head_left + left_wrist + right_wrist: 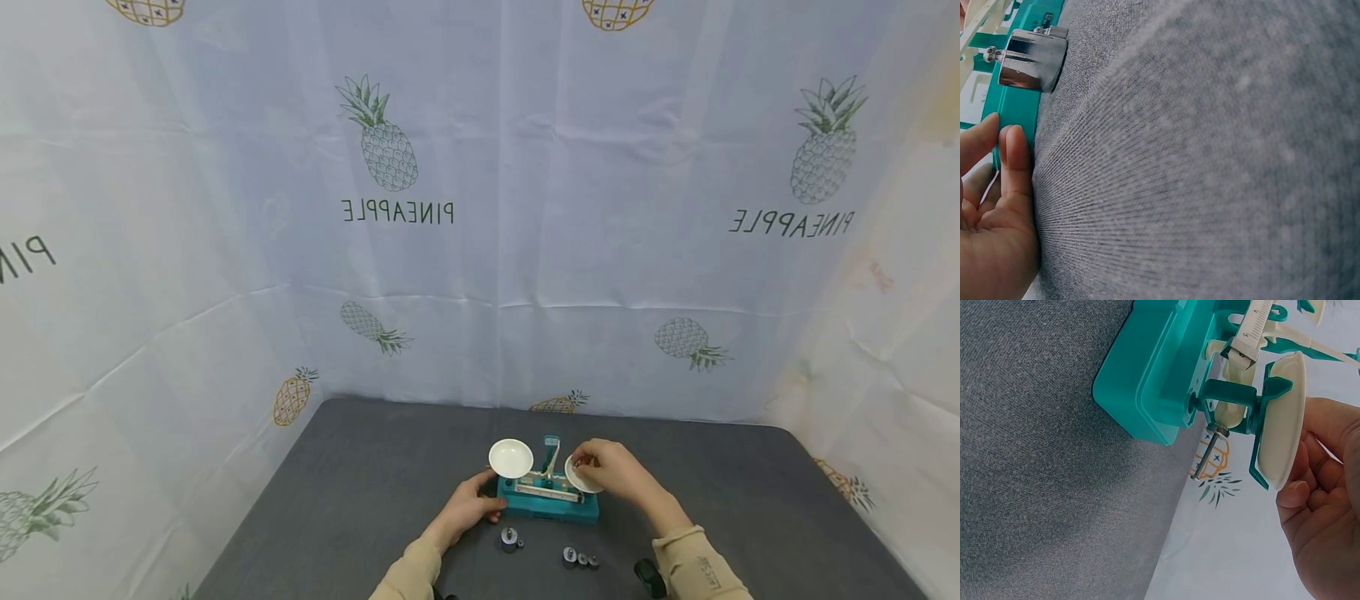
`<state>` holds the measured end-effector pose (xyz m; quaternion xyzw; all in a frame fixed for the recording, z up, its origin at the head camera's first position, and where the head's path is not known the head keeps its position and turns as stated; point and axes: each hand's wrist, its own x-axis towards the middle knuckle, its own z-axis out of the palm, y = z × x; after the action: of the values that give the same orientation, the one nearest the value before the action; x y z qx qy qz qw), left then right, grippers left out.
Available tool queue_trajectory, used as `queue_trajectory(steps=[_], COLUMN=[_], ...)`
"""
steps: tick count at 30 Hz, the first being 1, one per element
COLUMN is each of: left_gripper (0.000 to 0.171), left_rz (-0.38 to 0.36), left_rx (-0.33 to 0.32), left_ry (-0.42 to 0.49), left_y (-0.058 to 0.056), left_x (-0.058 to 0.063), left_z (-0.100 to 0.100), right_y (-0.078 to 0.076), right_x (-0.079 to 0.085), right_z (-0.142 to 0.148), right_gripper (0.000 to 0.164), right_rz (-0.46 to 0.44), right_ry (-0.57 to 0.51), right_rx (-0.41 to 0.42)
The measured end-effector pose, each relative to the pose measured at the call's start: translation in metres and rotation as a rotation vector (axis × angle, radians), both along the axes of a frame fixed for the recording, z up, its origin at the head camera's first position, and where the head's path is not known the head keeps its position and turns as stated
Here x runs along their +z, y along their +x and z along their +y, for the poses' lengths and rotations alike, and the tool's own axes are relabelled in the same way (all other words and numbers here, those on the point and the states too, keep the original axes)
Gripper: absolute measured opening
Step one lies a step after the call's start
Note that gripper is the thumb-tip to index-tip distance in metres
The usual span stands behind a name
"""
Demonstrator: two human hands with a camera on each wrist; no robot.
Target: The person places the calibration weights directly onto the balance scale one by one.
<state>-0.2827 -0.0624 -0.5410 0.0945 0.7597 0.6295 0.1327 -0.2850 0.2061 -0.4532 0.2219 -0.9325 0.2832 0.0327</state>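
A teal balance scale (547, 504) with two cream pans stands on the dark table. My left hand (468, 506) grips the left end of its base, thumb in front and fingers around the corner. Above that hand is the left pan (511, 458). My right hand (611, 468) is at the right pan (1285, 422), its bent fingertips over the dish. Whether they pinch the pan or something small is hidden. A shiny metal weight (1029, 59) stands before the base, with a small weight (521, 543) beside it.
Further right, several metal weights (569, 557) stand in a row in front of the scale. A dark green object (649, 577) lies by my right sleeve. White pineapple-print cloth (465, 350) hangs behind the grey tabletop (360, 467) and at both sides.
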Motion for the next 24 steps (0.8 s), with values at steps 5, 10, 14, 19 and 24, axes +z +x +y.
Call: queue_trajectory(steps=[5, 10, 14, 19, 24], left_gripper=[0.065, 0.065, 0.064, 0.064, 0.065], left_rz=[-0.006, -0.006, -0.004, -0.009, -0.013], left_rx=[0.007, 0.008, 0.006, 0.006, 0.003], left_ry=[0.001, 0.009, 0.015, 0.02, 0.017], left_y=[0.0, 0.0, -0.001, -0.001, -0.001], left_x=[0.0, -0.001, -0.001, -0.002, -0.002], left_z=[0.001, 0.002, 0.001, 0.001, 0.001], right_y=[0.001, 0.003, 0.007, 0.016, 0.025], right_x=[0.003, 0.007, 0.01, 0.014, 0.014], right_z=[0.003, 0.006, 0.009, 0.013, 0.017], right_gripper=[0.012, 0.012, 0.012, 0.012, 0.012], right_rz=[0.009, 0.022, 0.046, 0.054, 0.055], right_ry=[0.012, 0.022, 0.036, 0.044, 0.026], right_rx=[-0.008, -0.012, 0.005, 0.015, 0.023])
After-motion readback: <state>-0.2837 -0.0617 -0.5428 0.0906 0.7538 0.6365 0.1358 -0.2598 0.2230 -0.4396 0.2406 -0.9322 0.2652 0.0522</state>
